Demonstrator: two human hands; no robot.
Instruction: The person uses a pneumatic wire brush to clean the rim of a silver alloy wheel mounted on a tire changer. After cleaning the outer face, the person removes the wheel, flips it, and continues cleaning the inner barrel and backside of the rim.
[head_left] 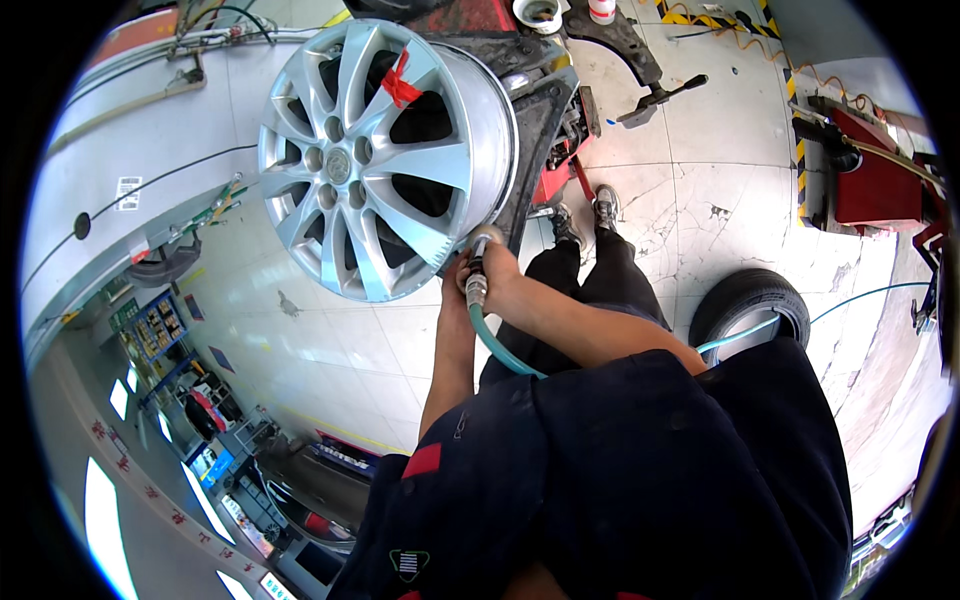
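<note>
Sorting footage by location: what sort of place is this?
Probably a tyre or car-repair workshop: a tyreless alloy wheel, a loose tyre on the floor, and a teal hose to a handheld tool.

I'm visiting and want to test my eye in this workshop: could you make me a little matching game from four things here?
Things:
1. Wheel rim
2. Ribbon
3. Hose
4. Tyre

Descriptions:
A. Black, on the floor
B. Teal and curved
C. Silver, with several spokes
D. Red, on the face of the rim

Right pairs: 1-C, 2-D, 3-B, 4-A.
</note>
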